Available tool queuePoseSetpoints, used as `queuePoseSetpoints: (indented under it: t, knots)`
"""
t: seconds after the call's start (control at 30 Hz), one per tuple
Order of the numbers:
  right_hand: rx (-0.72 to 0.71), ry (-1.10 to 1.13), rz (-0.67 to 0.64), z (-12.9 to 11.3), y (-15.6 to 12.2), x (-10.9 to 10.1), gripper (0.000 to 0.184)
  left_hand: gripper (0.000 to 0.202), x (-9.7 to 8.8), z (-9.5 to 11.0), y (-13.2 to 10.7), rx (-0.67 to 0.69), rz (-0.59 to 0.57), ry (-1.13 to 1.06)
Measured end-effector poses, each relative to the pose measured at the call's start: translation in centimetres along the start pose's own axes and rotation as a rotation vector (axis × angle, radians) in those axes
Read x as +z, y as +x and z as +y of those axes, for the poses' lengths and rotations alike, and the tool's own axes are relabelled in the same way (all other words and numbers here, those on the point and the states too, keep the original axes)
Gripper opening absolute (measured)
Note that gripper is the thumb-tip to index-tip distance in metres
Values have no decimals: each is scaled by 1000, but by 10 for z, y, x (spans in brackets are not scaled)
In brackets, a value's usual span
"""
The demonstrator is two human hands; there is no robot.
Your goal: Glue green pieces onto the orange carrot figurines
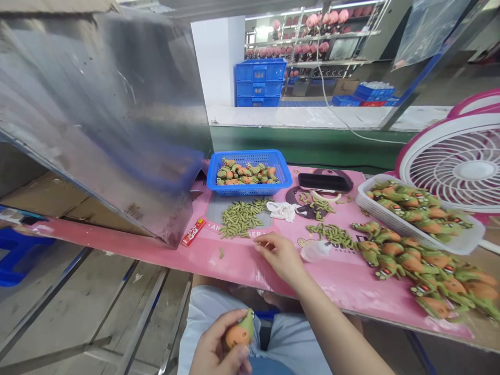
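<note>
Two hands are seen: an orange and green toy [239, 331] is gripped in the left hand [219, 350] over the lap, while the right hand [280, 255] rests loosely open on the pink table [219, 260]. Just beyond its fingertips a pile of green pieces [242, 216] lies; farther on, a blue basket [250, 159] is filled with toys. To its right, a white tray [375, 205] holds more.

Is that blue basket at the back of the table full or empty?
Partly full: the blue basket holds a low layer of green-and-orange toy figures, below its rim.
</note>
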State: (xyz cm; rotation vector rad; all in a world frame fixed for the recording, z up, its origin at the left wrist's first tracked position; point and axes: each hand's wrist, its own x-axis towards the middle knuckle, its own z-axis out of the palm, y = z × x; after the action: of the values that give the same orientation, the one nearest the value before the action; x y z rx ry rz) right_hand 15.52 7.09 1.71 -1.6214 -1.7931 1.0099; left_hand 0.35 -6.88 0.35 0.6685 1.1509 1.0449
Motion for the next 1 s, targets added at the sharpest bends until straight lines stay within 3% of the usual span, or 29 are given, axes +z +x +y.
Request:
queuePoseSetpoints:
  t: [0.1,0.2,0.27,0.43,0.6,0.73,1.0]
  knots:
    - [16,205,-111,3,-36,-5,3,48,7,2,-2,-20,-21,29]
    - [-2,533,-167,7,-76,-14,18,49,14,3,-4,-58,-97,47]
    - [-46,644,-107,8,-100,-18,27,52,18,5,-5,-80,-161,67]
    - [-83,625,34,8,-138,-18,28,49,27,16,-4,-86,-258,226]
    - [-153,562,77,6,-152,-20,15,45,31,24,-2,78,-368,548]
    - [-234,509,116,7,-155,-23,13,47,35,28,-2,209,-431,681]
    - [-418,425,207,4,-155,-17,22,53,42,32,-3,279,-494,820]
